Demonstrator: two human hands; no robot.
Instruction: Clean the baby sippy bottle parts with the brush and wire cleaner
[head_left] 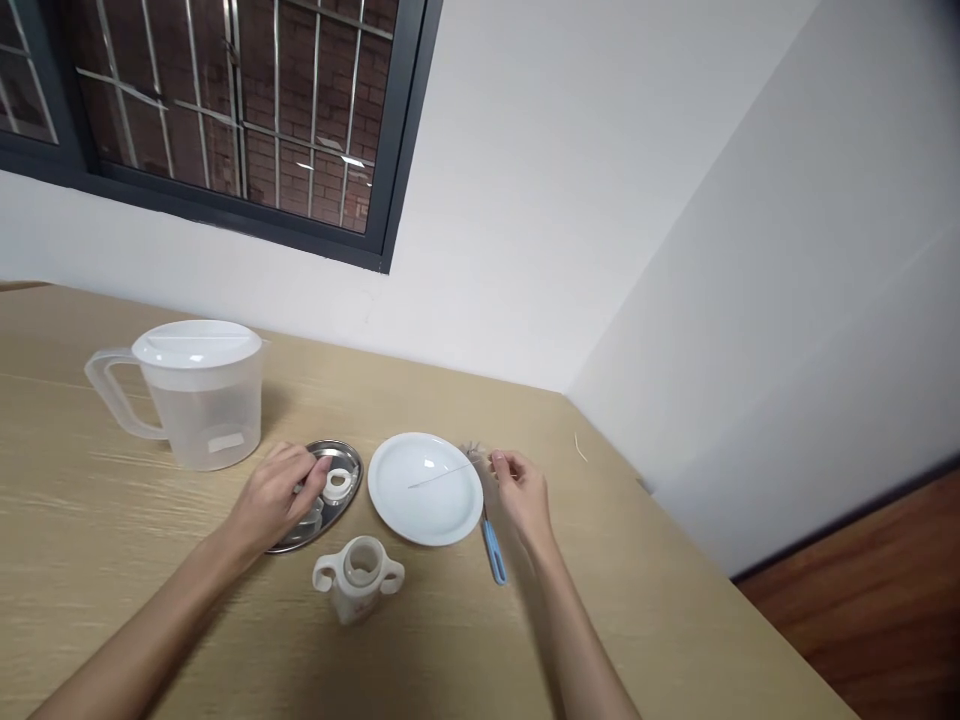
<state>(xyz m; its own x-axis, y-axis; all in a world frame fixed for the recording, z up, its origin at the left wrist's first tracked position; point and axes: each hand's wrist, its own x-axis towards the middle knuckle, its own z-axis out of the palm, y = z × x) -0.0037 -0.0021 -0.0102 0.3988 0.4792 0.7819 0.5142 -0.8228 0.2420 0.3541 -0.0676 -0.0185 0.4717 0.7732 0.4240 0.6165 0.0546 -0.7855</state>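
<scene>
My right hand (523,492) pinches the end of a thin, straight rod (448,474), like a fine wire or slim straw brush. It reaches left over a white plate (425,530). Curled fingers of my left hand (279,488) are at an oval metal tray (352,487), and whatever they hold is hidden. On that tray lie a white ring-shaped cap (338,485) and a clear part (309,522). A two-handled white cup (358,592) stands uncovered in front. Right of the plate lies a blue-handled brush (493,552), its bristled end near my right hand.
A clear plastic pitcher (206,410) with a white lid stands at the back left of the wooden table (637,600). A thin pale strip (580,447) lies near the right edge. Behind the table are a white wall (510,200) and a barred window (247,110).
</scene>
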